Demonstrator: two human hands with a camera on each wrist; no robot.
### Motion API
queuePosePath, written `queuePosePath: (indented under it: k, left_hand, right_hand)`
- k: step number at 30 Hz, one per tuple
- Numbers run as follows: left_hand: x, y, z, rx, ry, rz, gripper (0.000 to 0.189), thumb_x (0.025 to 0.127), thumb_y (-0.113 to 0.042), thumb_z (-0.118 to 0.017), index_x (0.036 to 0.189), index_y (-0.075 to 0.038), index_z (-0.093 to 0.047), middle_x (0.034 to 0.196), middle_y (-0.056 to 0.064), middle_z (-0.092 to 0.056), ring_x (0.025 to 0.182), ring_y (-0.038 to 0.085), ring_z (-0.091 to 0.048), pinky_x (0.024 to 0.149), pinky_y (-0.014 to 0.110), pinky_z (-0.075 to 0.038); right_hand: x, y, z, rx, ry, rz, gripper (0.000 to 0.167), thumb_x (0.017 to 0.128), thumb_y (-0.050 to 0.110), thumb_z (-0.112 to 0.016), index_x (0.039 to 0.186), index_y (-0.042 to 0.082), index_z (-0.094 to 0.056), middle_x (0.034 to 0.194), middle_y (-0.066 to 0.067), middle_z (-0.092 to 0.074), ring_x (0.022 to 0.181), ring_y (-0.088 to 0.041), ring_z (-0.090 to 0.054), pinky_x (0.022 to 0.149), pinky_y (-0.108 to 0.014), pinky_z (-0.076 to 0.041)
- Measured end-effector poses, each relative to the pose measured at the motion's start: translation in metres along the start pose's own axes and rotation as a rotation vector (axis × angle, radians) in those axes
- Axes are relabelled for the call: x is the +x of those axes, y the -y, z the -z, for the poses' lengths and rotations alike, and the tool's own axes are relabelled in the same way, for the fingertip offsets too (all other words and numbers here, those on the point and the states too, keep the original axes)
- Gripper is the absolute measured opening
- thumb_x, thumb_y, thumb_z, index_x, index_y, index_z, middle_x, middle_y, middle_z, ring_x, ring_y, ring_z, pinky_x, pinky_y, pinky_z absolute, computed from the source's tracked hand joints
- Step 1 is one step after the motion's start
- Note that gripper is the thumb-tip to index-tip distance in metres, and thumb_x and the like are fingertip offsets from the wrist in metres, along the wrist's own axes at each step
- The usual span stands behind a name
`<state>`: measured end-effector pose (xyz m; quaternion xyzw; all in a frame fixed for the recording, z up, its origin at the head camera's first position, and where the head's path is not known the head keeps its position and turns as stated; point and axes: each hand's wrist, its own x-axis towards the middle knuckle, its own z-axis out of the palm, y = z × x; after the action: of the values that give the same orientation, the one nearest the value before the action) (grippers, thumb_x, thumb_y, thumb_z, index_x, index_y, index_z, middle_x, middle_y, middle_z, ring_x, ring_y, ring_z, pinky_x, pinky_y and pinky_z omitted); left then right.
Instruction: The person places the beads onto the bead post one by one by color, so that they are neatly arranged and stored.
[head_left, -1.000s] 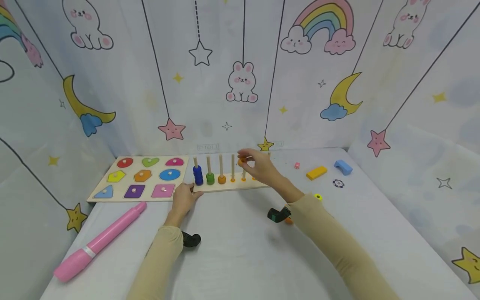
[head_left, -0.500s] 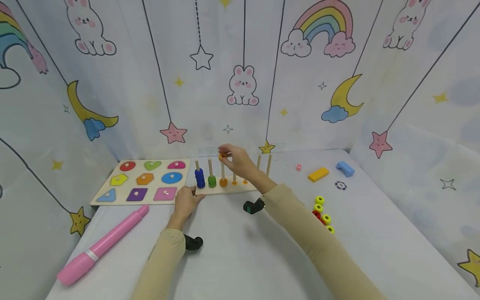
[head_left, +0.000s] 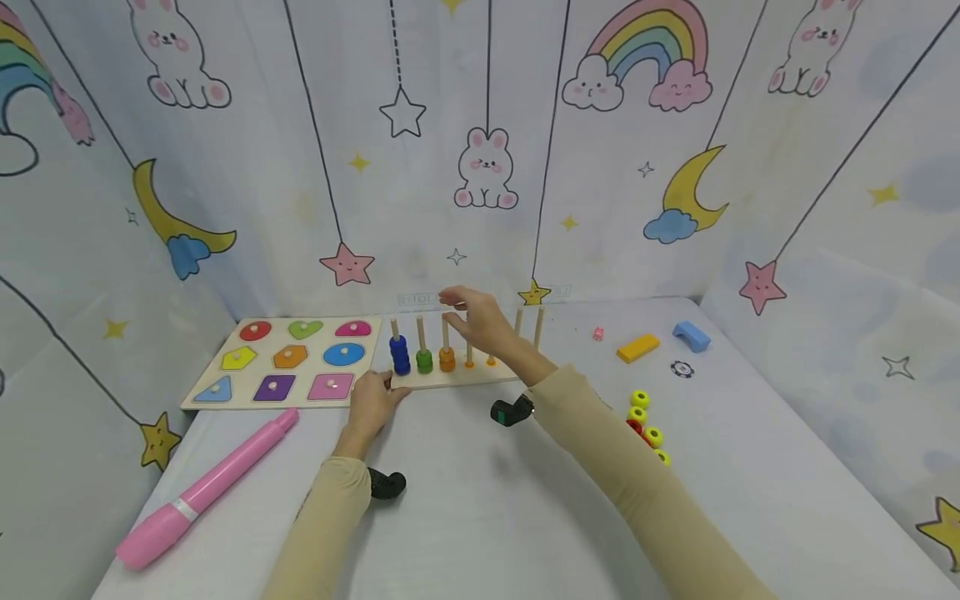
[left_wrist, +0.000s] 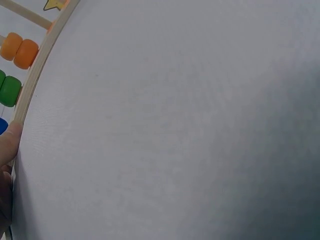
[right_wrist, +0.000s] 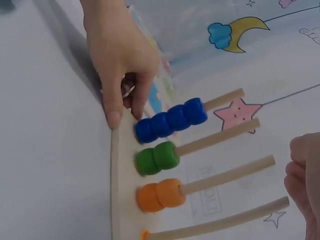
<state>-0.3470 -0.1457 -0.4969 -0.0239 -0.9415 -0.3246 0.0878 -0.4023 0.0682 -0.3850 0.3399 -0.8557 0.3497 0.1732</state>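
Observation:
A wooden peg rack (head_left: 427, 383) stands at the back of the table with a row of upright pegs. Several blue beads (right_wrist: 170, 121) are stacked on its end peg, two green beads (right_wrist: 157, 158) on the second and two orange beads (right_wrist: 161, 194) on the third. My left hand (head_left: 370, 408) grips the left end of the base, thumb along the front edge. My right hand (head_left: 483, 323) is beside the top of the orange beads' peg, thumb and fingers parted, holding nothing. It hides parts of the pegs behind it.
Left of the rack lies a shape puzzle board (head_left: 281, 362), with a pink plastic stick (head_left: 213, 483) in front. Yellow beads (head_left: 652, 437) and red beads (head_left: 634, 427) lie at the right. Behind them are a yellow block (head_left: 637, 348), a blue arch block (head_left: 692, 337) and a round chip (head_left: 682, 369).
My right hand moved left with an orange bead to the third peg and let go of it. That bead now sits on the other orange one. My left hand keeps its grip.

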Motion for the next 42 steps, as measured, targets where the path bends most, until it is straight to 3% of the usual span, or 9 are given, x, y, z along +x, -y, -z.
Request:
queuePosePath:
  k: [5,8,14,19,28,33,42]
  left_hand:
    - [-0.001,0.0,0.0,-0.008,0.001,-0.001,0.056,0.083,-0.026,-0.074,0.121,0.012,-0.056,0.099,0.023,-0.062,0.088,0.03,-0.055,0.079,0.044,-0.046]
    - [-0.001,0.0,0.0,-0.001,-0.011,-0.014,0.056,0.083,-0.025,-0.074,0.12,0.012,-0.057,0.099,0.024,-0.063,0.088,0.031,-0.057,0.079,0.044,-0.046]
    - [-0.003,0.0,0.002,0.008,-0.033,-0.047,0.054,0.082,-0.023,-0.075,0.117,0.014,-0.058,0.098,0.027,-0.063,0.09,0.036,-0.059,0.08,0.047,-0.046]
    - [0.0,0.0,0.003,0.004,-0.025,-0.036,0.053,0.083,-0.023,-0.074,0.118,0.013,-0.057,0.101,0.027,-0.063,0.092,0.035,-0.06,0.082,0.046,-0.047]
    - [0.008,0.001,0.007,-0.005,-0.028,-0.014,0.055,0.084,-0.024,-0.073,0.121,0.012,-0.056,0.107,0.028,-0.063,0.097,0.037,-0.06,0.085,0.047,-0.046]
    - [0.009,0.002,0.008,0.011,-0.029,-0.009,0.055,0.084,-0.024,-0.073,0.122,0.012,-0.055,0.105,0.028,-0.062,0.097,0.038,-0.059,0.085,0.047,-0.046]
    - [0.002,0.0,0.001,-0.01,-0.018,-0.05,0.053,0.083,-0.021,-0.074,0.119,0.014,-0.057,0.101,0.028,-0.063,0.092,0.037,-0.059,0.082,0.048,-0.046]
  right_hand:
    - [-0.015,-0.004,0.01,0.109,-0.072,0.055,0.021,0.088,-0.002,-0.062,0.109,-0.004,-0.062,0.102,-0.011,-0.067,0.094,-0.018,-0.063,0.081,-0.02,-0.049]
    - [-0.03,-0.009,0.02,0.141,-0.067,0.034,0.019,0.088,-0.001,-0.062,0.107,-0.002,-0.063,0.1,-0.008,-0.068,0.091,-0.016,-0.064,0.078,-0.02,-0.05]
    - [-0.069,-0.034,0.042,0.152,0.03,-0.071,0.016,0.09,0.005,-0.062,0.105,0.003,-0.065,0.099,-0.005,-0.068,0.09,-0.013,-0.064,0.077,-0.023,-0.051]
    - [-0.103,-0.059,0.065,0.155,0.101,-0.159,0.015,0.091,0.007,-0.062,0.105,0.005,-0.067,0.1,-0.005,-0.069,0.092,-0.014,-0.064,0.078,-0.026,-0.052]
    - [-0.146,-0.086,0.105,0.103,0.147,-0.263,0.021,0.094,0.01,-0.059,0.111,0.001,-0.064,0.104,-0.002,-0.068,0.095,-0.016,-0.063,0.082,-0.032,-0.051]
    - [-0.169,-0.094,0.116,0.117,0.205,-0.288,0.022,0.094,0.012,-0.06,0.113,0.001,-0.063,0.103,-0.004,-0.068,0.095,-0.016,-0.063,0.083,-0.033,-0.051]
    - [-0.219,-0.092,0.117,0.152,0.431,-0.318,0.026,0.09,0.005,-0.061,0.116,0.006,-0.062,0.108,-0.003,-0.065,0.099,-0.018,-0.06,0.086,-0.03,-0.049]
